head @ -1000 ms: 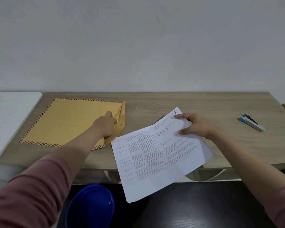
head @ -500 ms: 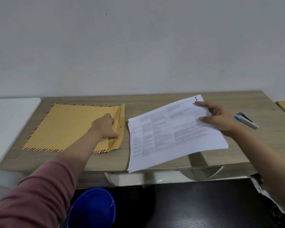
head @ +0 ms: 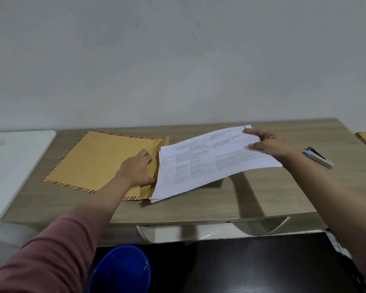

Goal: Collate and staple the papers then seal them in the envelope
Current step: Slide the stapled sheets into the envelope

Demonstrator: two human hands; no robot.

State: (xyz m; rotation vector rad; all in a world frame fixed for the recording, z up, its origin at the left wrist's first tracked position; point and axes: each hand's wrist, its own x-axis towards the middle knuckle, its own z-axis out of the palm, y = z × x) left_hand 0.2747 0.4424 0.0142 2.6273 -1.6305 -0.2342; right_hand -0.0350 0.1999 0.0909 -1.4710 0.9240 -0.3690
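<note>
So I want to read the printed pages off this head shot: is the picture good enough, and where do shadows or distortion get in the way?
Head view: the papers are evenly lit without glare, but the print is too small and soft to read; they cast a shadow on the desk beneath the right hand; wide-angle distortion bows the desk's edges; the stapler is slightly soft.

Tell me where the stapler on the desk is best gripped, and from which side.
Grip the stapler across its long narrow body near the middle, coming from above. It lies flat on the desk, angled, clear of the right hand and papers, so both long sides look reachable.
</note>
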